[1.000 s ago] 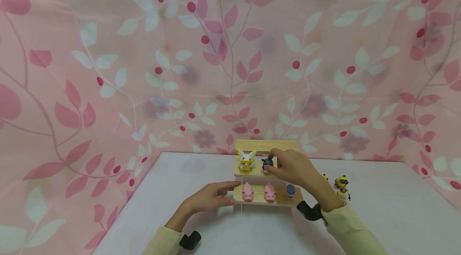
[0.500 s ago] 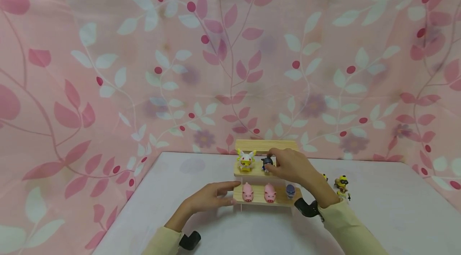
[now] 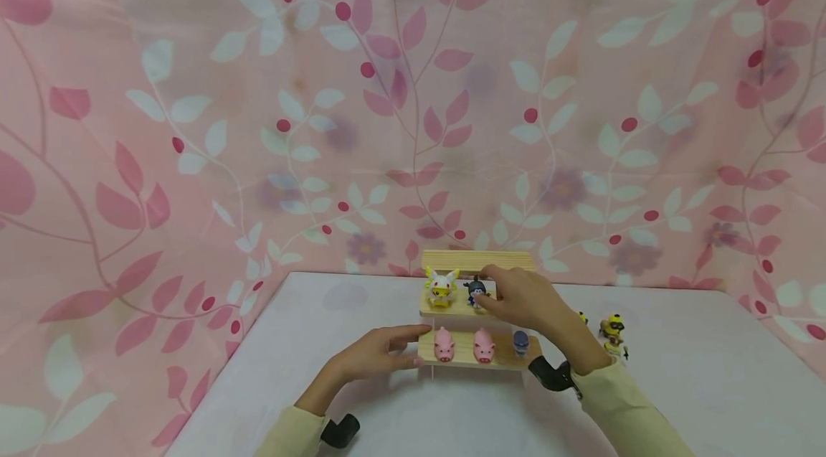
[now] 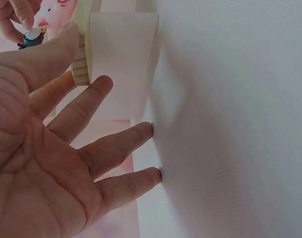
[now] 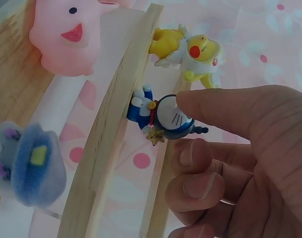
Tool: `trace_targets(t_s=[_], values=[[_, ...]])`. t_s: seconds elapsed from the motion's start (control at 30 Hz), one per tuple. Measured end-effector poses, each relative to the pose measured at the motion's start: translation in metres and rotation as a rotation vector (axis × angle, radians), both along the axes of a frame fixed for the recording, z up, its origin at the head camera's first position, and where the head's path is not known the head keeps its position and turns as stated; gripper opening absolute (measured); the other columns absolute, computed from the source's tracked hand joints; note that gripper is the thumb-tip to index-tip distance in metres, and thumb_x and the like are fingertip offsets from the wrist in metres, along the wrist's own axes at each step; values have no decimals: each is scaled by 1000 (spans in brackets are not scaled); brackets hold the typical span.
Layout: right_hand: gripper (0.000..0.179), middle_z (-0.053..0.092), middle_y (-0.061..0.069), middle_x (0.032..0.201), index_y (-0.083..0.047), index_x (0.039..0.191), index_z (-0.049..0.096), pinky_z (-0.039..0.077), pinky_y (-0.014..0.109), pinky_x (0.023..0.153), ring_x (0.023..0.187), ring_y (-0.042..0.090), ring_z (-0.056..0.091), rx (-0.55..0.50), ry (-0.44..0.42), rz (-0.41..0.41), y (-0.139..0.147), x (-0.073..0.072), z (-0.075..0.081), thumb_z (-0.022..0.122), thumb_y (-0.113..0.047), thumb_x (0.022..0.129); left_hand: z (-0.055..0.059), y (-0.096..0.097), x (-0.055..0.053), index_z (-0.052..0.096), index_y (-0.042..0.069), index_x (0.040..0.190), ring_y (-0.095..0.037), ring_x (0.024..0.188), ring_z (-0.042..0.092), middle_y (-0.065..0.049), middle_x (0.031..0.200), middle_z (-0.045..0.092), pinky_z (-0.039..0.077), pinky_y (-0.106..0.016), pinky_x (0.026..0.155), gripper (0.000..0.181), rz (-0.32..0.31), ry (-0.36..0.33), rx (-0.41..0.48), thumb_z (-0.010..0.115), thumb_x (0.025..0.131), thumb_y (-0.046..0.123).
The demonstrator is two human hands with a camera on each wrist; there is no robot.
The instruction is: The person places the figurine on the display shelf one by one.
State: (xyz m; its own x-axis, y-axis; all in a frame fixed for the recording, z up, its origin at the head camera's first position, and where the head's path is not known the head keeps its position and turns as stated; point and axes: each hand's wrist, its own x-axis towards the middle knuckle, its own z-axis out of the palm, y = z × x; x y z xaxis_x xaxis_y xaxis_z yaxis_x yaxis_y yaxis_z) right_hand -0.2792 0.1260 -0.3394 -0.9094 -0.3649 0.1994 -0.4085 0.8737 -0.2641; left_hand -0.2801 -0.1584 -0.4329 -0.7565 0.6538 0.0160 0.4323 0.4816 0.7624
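Observation:
My left hand (image 3: 374, 355) holds the left end of the lowest board of a tiered wooden display shelf (image 3: 502, 353) between thumb and index finger. In the left wrist view the other fingers are straight and spread beside the board end (image 4: 80, 64). With thumb and fingertips my right hand (image 3: 525, 303) pinches the head of a small blue-and-white cat figurine (image 5: 165, 114) on the middle board. The figurine has a red collar and a gold star. To its left stands a yellow figurine in a white hood (image 3: 442, 290).
Two pink pig figurines (image 3: 444, 346) and a blue-capped figurine (image 3: 520, 344) stand along the lowest board. Several yellow figurines (image 3: 611, 328) are on the white table (image 3: 710, 385) at the right. Pink floral cloth (image 3: 413, 120) hangs behind.
The cat figurine has turned in my right fingers, and its pale face now shows toward the head camera. My left hand has stayed in place on the shelf.

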Motion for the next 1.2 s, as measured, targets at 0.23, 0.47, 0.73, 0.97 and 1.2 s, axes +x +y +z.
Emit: trace_targets(t_s=[0.23,0.47,0.73,0.97,1.2], values=[[43,47,-7,61,-15,119,58,36,25,43,49,10,43,5,52,-11,4,8,2,66,-40,84,1,0,1,45,28,138,-34,120,48,7,139,44,40,-49,97,54,7,-6,0,63,88,38],[40,46,-7,61,-17,118,59,34,24,40,48,10,41,-11,76,-29,11,17,2,68,-36,84,0,-1,0,45,24,139,-33,121,47,5,139,45,39,-49,98,55,-8,-10,25,63,88,36],[36,43,-13,59,-16,112,62,33,22,40,47,6,38,7,173,-13,25,25,-2,68,-37,83,0,0,0,45,25,139,-33,121,47,5,139,45,39,-48,98,54,-16,-11,29,63,89,35],[37,42,-12,58,-14,113,61,31,23,40,46,6,36,8,172,-25,43,28,-9,69,-35,83,1,0,1,45,26,139,-32,121,47,7,139,45,39,-47,98,54,-15,-7,24,63,88,36],[37,41,-9,58,-15,113,61,28,23,39,46,8,36,-3,150,-56,55,31,-14,68,-36,84,1,0,2,45,27,139,-33,122,47,7,139,45,39,-48,98,54,-14,-18,31,63,88,35]])
